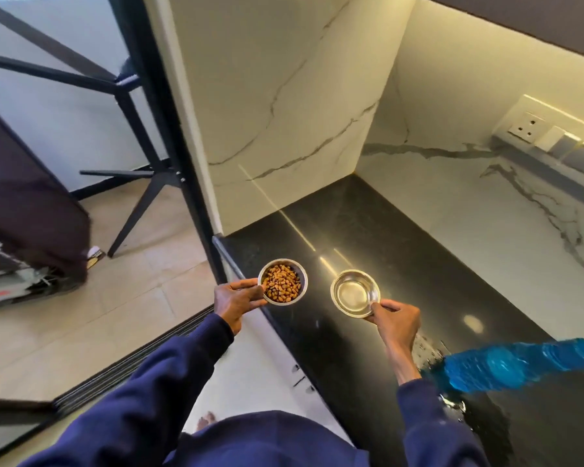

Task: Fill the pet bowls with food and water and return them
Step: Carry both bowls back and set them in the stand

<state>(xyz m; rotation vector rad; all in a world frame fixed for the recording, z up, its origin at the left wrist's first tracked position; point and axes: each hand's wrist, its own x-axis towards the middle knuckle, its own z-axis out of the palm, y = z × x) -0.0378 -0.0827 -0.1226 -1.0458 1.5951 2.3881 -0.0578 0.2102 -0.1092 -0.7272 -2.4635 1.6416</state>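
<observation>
I'm holding both bowls over the black desk [368, 230]. Left hand [235, 299] fingers are gripping the kibble bowl [283, 281] at the desk's outer edge; right hand [397, 320] fingers are pinching the rim of the water bowl [355, 293], further in over the desk. Risk I'm judging: a one-sided rim pinch lets the bowl tilt, so water's slopping or kibble's spilling during carry.

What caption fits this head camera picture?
Left hand holds a food bowl, right hand a water bowl.
</observation>
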